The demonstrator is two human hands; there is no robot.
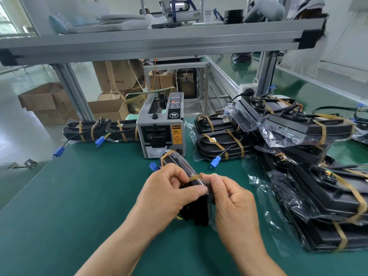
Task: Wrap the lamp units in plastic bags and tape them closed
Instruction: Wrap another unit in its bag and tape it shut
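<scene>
Holding bagged lamp point(173, 161) over mat point(89, 196) | left hand point(169, 194) fingers curled round lamp | right hand point(233, 200) fingers pinching tape point(194, 177) | dispenser point(162, 126) just behind

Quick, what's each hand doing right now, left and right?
Left hand: closed, gripping the bagged lamp unit.
Right hand: closed, pinching the tape strip on that unit's bag.

Gripping bagged lamp unit point(176, 163) in left hand point(169, 196); pinching tan tape strip point(194, 178) against it with right hand point(233, 200), above green bench mat point(79, 196).
</scene>
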